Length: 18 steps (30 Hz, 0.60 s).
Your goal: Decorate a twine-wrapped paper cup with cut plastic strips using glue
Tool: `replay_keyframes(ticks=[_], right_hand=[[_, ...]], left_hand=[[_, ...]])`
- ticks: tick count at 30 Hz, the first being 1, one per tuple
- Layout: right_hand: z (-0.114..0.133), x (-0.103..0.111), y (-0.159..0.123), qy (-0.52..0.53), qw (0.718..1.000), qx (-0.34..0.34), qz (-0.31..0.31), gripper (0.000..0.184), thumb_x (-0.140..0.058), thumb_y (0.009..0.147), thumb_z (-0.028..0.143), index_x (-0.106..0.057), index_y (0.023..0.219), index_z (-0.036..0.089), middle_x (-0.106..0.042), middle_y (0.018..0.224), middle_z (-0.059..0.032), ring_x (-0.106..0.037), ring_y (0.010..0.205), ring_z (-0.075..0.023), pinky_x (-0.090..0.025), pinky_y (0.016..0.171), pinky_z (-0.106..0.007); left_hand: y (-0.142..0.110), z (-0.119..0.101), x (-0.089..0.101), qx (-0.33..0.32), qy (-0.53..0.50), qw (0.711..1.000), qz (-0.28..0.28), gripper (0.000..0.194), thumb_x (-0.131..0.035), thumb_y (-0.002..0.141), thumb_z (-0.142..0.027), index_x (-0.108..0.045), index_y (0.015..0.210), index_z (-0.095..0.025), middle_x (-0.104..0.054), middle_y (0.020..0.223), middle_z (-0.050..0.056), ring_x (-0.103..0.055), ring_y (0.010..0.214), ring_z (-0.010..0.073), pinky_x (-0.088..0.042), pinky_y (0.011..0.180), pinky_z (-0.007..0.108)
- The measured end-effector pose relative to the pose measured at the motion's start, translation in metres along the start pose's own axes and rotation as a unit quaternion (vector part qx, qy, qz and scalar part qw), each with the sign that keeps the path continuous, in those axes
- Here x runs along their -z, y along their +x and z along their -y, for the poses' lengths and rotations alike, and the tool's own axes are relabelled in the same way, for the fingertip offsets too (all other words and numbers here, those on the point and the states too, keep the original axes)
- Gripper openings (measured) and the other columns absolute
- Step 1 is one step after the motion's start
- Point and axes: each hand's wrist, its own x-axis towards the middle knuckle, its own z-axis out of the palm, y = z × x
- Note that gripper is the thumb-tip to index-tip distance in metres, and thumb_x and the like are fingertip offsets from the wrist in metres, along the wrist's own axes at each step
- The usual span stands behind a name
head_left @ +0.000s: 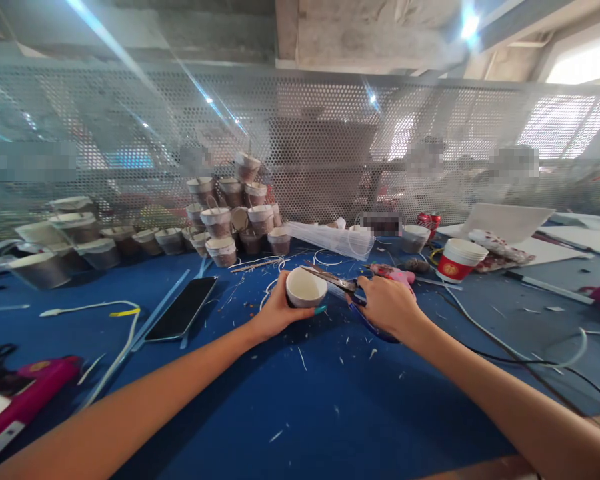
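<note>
My left hand is wrapped round a small white paper cup, its thumb along the near side. The cup is tilted so that its inside faces me. In my right hand is a pair of scissors with dark blue handles. Their blades reach left to the cup's rim; I cannot tell whether they touch it. Just beyond my right hand lies a pink glue gun, partly covered by the hand.
Several brown-and-white cups are stacked at the back left. A black phone lies left of centre, and a magenta power strip at the left edge. Red-and-white paper cups, a red can and loose cables are on the right.
</note>
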Motion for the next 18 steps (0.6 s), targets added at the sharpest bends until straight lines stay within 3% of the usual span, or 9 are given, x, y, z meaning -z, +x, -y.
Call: replay_keyframes(ticks=[6, 12, 18], right_hand=[[-0.0013, -0.0006, 0.0016, -0.009, 1.0, 0.016, -0.003, 0.06, -0.022, 0.083, 0.06, -0.058, 0.096, 0.014, -0.065, 0.08, -0.0143, -0.063, 0.072, -0.0259, -0.041, 0.059, -0.031], [-0.0067, -0.0032, 0.0032, -0.005, 0.999, 0.02, -0.049, 0.064, -0.02, 0.081, 0.064, -0.054, 0.1, 0.014, -0.061, 0.095, -0.0161, -0.059, 0.087, -0.0257, -0.041, 0.071, -0.033], [-0.0099, -0.0041, 0.0042, -0.008, 0.999, 0.036, -0.038, 0.064, -0.018, 0.081, 0.064, -0.055, 0.099, 0.015, -0.062, 0.095, -0.0158, -0.059, 0.087, -0.0256, -0.041, 0.072, -0.033]], left_hand=[[-0.0002, 0.005, 0.0008, 0.018, -0.002, 1.0, 0.009, 0.062, -0.075, 0.052, -0.02, -0.039, 0.102, -0.021, -0.051, 0.099, 0.002, -0.049, 0.099, 0.021, -0.036, 0.09, 0.037], [0.0014, 0.0098, 0.0016, 0.018, -0.014, 1.0, 0.012, 0.066, -0.075, 0.053, -0.023, -0.039, 0.109, -0.02, -0.051, 0.108, 0.006, -0.047, 0.106, 0.0246, -0.035, 0.092, 0.04], [0.0014, 0.0062, 0.0014, 0.014, -0.014, 0.999, 0.028, 0.064, -0.075, 0.053, -0.02, -0.038, 0.106, -0.02, -0.052, 0.105, 0.005, -0.049, 0.1, 0.0221, -0.037, 0.089, 0.039]])
